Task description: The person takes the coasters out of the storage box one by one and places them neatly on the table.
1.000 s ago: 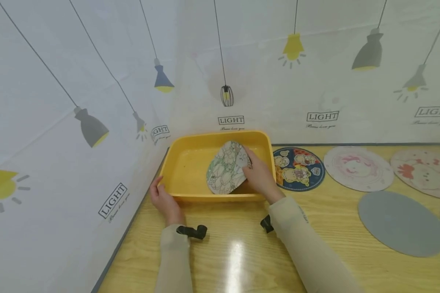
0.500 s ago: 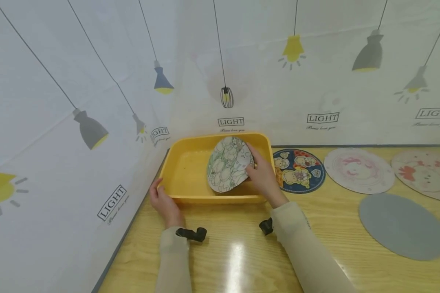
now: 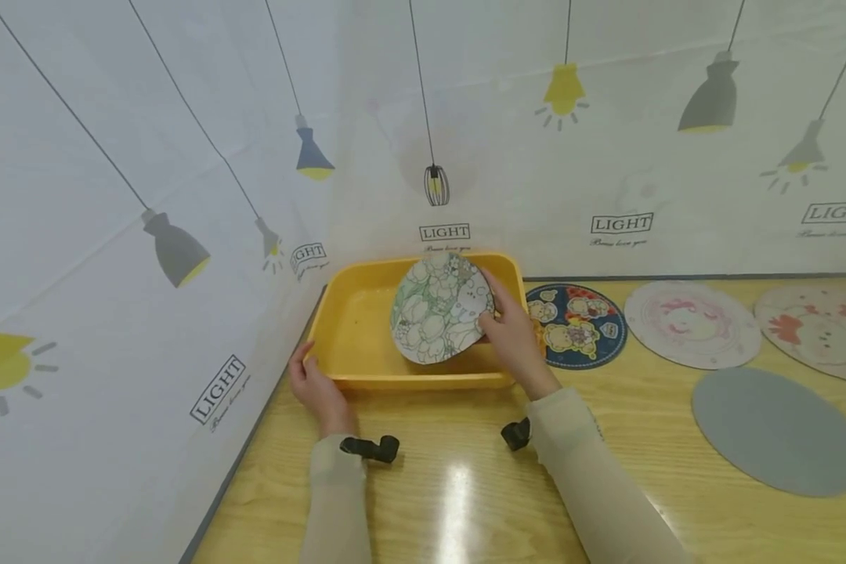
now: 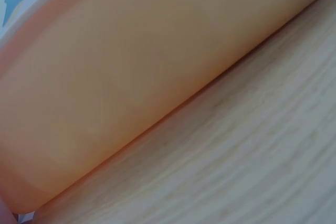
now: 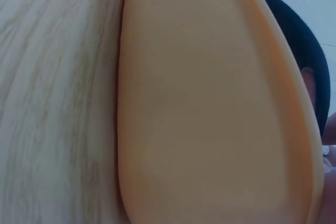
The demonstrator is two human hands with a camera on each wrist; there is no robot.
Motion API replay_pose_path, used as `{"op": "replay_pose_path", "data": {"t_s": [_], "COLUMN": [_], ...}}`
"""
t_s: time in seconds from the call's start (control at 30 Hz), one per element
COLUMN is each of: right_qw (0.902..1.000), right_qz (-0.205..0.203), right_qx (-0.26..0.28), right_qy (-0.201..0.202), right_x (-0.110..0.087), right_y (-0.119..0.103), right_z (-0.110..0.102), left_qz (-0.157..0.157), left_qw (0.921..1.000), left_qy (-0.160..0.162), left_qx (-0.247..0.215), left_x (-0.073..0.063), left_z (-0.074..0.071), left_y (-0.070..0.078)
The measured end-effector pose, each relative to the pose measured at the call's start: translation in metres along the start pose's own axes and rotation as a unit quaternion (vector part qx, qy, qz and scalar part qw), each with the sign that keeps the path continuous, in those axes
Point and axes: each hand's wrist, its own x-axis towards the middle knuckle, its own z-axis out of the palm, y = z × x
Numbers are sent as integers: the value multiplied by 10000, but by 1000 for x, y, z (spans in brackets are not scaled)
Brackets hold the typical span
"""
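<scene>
A round mat [image 3: 437, 313] printed with green-and-white flowers and a small white animal is tilted up over the right part of the yellow plastic bin [image 3: 356, 325]. My right hand [image 3: 518, 341] pinches its right edge, thumb on the printed face and fingers behind. In the right wrist view the dark back of the mat [image 5: 294, 32] shows beyond the bin's wall, with fingertips on it. My left hand [image 3: 320, 395] holds the bin's front left corner, fingers along its left side. The left wrist view shows mostly the bin's outer wall [image 4: 121, 72].
Right of the bin, on the wooden table [image 3: 423, 478], lie a dark blue bear mat [image 3: 578, 329], a pink-and-white mat [image 3: 691, 325], a pink rabbit mat [image 3: 821, 329] and a plain grey mat [image 3: 779, 431]. A white lamp-print sheet [image 3: 515, 157] stands behind and to the left.
The flower mat has risen in my right hand and turned its printed face more toward me. My left hand has stayed at the bin's corner.
</scene>
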Motion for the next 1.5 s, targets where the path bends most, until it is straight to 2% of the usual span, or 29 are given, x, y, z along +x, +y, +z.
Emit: {"op": "replay_pose_path", "data": {"t_s": [0.2, 0.33, 0.6, 0.9, 1.1, 1.37, 1.5], "right_qw": [9960, 9929, 9875, 9856, 9832, 9725, 9727], "right_qz": [-54, -75, 102, 322, 476, 681, 659], "right_qx": [896, 1186, 1567, 1660, 1763, 2227, 2222], "right_qy": [-43, -38, -117, -70, -43, -103, -94], "right_x": [2, 0, -5, -15, -22, -29, -32], "right_y": [6, 5, 3, 2, 2, 11, 15], "right_z": [-8, -12, -20, -24, -26, -33, -38], "left_qz": [-16, -7, 57, 70, 72, 102, 106], "left_qw": [10000, 9999, 9999, 9999, 9997, 9997, 9997], "left_qy": [-21, -28, -28, 95, 140, 129, 110], "left_qx": [56, 137, 143, -38, -200, -163, -201], "left_x": [-2, -2, -2, 13, 12, 11, 11], "left_z": [2, 4, 6, -2, -2, -3, -4], "left_y": [-1, -1, 0, -17, -17, -17, -19]}}
